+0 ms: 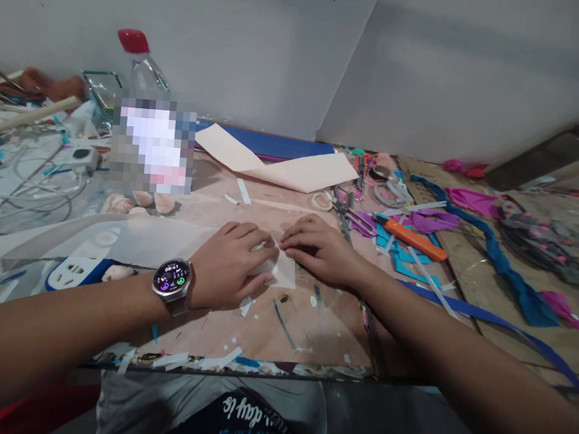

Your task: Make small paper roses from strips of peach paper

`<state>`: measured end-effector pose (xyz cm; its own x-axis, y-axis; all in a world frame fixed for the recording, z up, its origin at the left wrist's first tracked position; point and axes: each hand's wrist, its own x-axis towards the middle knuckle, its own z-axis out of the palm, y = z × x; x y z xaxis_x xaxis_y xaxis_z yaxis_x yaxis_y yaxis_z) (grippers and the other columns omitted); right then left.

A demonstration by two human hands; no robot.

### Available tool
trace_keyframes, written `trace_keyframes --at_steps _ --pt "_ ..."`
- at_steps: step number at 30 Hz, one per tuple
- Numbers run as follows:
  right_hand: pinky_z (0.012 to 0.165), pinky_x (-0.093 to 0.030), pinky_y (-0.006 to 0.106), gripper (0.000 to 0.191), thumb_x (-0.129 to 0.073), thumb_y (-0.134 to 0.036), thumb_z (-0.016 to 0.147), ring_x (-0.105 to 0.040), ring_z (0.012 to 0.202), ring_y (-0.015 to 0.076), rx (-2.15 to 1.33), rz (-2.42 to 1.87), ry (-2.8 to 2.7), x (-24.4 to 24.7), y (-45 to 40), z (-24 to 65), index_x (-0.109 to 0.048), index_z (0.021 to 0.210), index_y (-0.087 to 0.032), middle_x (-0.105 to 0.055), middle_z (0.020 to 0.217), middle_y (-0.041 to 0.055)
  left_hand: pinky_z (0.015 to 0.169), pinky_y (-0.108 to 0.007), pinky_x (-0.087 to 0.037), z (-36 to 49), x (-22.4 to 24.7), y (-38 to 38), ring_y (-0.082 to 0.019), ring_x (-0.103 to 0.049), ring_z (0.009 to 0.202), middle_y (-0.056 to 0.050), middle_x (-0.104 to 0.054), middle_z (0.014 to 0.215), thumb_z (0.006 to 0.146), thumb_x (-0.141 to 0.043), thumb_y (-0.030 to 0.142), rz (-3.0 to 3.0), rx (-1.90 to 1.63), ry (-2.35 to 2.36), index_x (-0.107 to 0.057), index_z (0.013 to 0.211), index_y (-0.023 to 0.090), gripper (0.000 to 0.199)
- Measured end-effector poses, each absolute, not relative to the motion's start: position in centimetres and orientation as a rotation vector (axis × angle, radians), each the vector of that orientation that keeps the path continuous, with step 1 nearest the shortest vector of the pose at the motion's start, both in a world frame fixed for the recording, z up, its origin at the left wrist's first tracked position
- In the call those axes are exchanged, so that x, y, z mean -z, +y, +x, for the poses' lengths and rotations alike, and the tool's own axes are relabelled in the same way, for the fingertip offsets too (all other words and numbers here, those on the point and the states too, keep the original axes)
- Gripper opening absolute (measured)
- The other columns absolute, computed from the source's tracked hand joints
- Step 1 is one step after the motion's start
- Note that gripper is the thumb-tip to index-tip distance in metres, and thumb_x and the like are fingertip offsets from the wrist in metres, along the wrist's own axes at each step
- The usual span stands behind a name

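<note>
A long strip of thin, translucent white sheet lies across the worktop. My left hand, with a watch on its wrist, rests palm down over the sheet near its right end, fingers spread. Facing it, my right hand has its fingers and thumb drawn together at the sheet's right edge; its fingertips touch the sheet, and the exact grip is partly hidden. Beyond the hands lies a folded cream paper strip. To the right are scissors and an orange utility knife.
A red-capped bottle, partly pixelated, stands at the back left. Near my left forearm is a blue-and-white power strip; a cable coils beyond it. Blue ribbon and fabric scraps spread at right. A wall rises behind.
</note>
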<state>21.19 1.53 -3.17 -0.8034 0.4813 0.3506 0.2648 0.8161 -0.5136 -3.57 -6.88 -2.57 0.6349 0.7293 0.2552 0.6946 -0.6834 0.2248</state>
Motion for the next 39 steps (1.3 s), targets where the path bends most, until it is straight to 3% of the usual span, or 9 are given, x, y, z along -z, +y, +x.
trace_keyframes --at_steps 5,12,39 --pt "0.097 -0.050 0.047 0.015 -0.068 -0.023 0.096 -0.064 0.106 0.0260 -0.616 -0.542 -2.532 3.18 1.56 21.21 -0.079 0.105 -0.025 -0.078 0.105 0.0078 0.101 -0.050 -0.041 -3.49 2.29 -7.02 -0.030 -0.059 0.114 -0.010 -0.070 0.123 0.101 -0.050 0.047 2.772 -0.460 1.087 -0.068 0.122 0.021 0.038" --pt "0.097 -0.049 0.047 0.020 -0.062 -0.017 0.098 -0.062 0.106 0.0255 -0.636 -0.531 -2.538 3.19 1.51 21.21 -0.079 0.106 -0.025 -0.078 0.107 0.0078 0.101 -0.051 -0.041 -3.62 2.42 -6.94 -0.031 -0.058 0.118 -0.010 -0.067 0.129 0.102 -0.047 0.047 2.771 -0.409 1.129 -0.067 0.123 0.019 0.040" --pt "0.104 -0.046 0.048 0.022 -0.064 -0.018 0.098 -0.061 0.107 0.0238 -0.735 -0.481 -2.564 3.16 1.35 21.02 -0.078 0.111 -0.028 -0.080 0.108 0.0032 0.095 -0.049 -0.045 -3.28 2.38 -7.01 -0.031 -0.059 0.110 -0.012 -0.069 0.119 0.103 -0.047 0.045 2.808 -0.410 1.136 -0.068 0.121 0.017 0.039"
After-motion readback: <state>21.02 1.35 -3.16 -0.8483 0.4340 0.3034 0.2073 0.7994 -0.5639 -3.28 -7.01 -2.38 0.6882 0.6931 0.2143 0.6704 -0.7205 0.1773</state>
